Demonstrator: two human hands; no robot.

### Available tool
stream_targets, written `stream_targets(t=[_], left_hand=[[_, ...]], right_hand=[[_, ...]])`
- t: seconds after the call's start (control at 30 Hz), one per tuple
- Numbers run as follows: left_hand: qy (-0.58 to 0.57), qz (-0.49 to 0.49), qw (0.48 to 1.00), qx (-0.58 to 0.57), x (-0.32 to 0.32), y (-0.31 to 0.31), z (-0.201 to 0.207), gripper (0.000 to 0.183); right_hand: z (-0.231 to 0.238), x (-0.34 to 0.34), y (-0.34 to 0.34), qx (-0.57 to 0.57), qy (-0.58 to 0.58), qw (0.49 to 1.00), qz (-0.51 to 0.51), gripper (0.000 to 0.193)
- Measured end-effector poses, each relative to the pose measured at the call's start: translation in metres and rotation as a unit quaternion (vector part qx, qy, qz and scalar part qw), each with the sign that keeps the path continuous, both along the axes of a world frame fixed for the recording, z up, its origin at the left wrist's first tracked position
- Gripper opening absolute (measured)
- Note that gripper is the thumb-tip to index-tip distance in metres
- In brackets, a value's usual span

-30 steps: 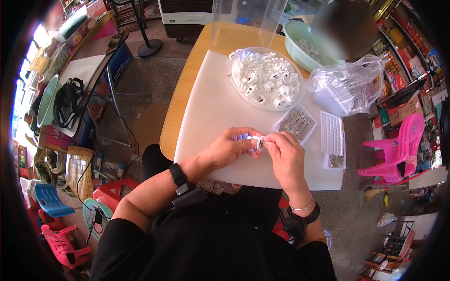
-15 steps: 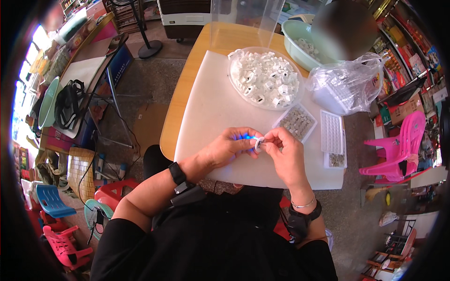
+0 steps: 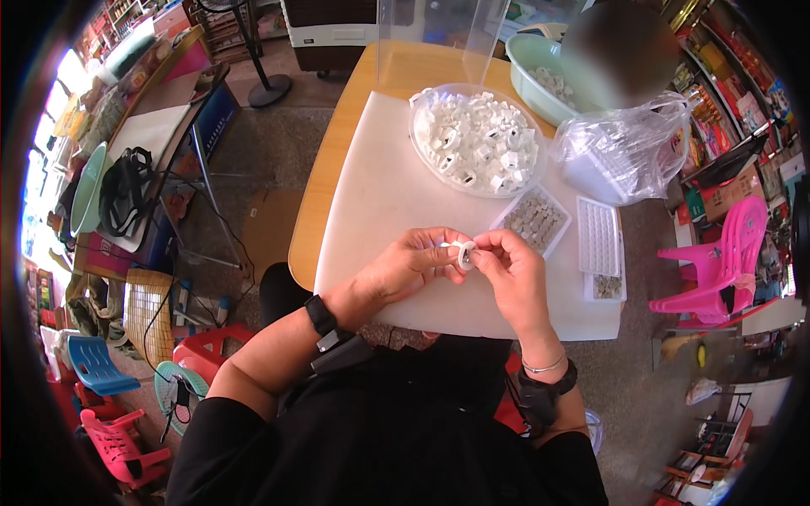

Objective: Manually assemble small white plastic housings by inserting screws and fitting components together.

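Above the near part of the white board (image 3: 363, 202), my two hands meet at a small white ring-shaped plastic piece (image 3: 464, 255). My left hand (image 3: 415, 263) pinches the piece from its left side. The thumb and forefinger of my right hand (image 3: 511, 271) press together at its right side; whether they grip the ring itself or something tiny at it, I cannot make out. Beyond my hands stands a round clear tub (image 3: 415, 152) heaped with similar white pieces (image 3: 481, 135). A clear box (image 3: 553, 243) of small round greyish-silver parts is just beyond my right hand.
Right of that box lies a white ridged tray (image 3: 597, 236) over another container of small parts (image 3: 606, 288). A clear plastic bag (image 3: 624, 152) and a pale green basin (image 3: 527, 80) are at the far right. A tall clear bin (image 3: 439, 42) stands at the back.
The blue light that glowed at the white piece by my left fingers is gone. The piece now shows its ring more face-on; my hands have hardly moved.
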State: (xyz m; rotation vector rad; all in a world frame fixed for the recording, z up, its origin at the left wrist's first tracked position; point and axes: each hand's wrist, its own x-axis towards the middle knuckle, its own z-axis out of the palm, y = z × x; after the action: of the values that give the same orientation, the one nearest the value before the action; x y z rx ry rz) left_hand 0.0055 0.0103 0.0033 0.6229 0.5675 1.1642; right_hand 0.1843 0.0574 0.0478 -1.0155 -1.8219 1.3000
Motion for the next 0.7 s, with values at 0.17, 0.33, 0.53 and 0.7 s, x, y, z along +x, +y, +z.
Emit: stream_targets(t=[0.17, 0.33, 0.53, 0.7], left_hand=[[0.027, 0.020, 0.999, -0.006, 0.003, 0.002, 0.003, 0.024], [0.017, 0.012, 1.000, 0.010, -0.001, 0.000, 0.002, 0.025], [0.008, 0.009, 1.000, 0.000, 0.000, 0.000, 0.006, 0.025], [-0.002, -0.002, 1.000, 0.013, -0.002, 0.000, 0.002, 0.025]], right_hand=[[-0.007, -0.003, 0.002, 0.056, -0.015, 0.998, -0.029, 0.008], [-0.002, 0.002, 0.008, -0.124, 0.121, 0.984, 0.046, 0.009], [0.009, 0.003, -0.005, 0.111, 0.006, 0.994, -0.018, 0.013], [0.006, -0.002, -0.009, 0.237, -0.041, 0.971, -0.009, 0.014]])
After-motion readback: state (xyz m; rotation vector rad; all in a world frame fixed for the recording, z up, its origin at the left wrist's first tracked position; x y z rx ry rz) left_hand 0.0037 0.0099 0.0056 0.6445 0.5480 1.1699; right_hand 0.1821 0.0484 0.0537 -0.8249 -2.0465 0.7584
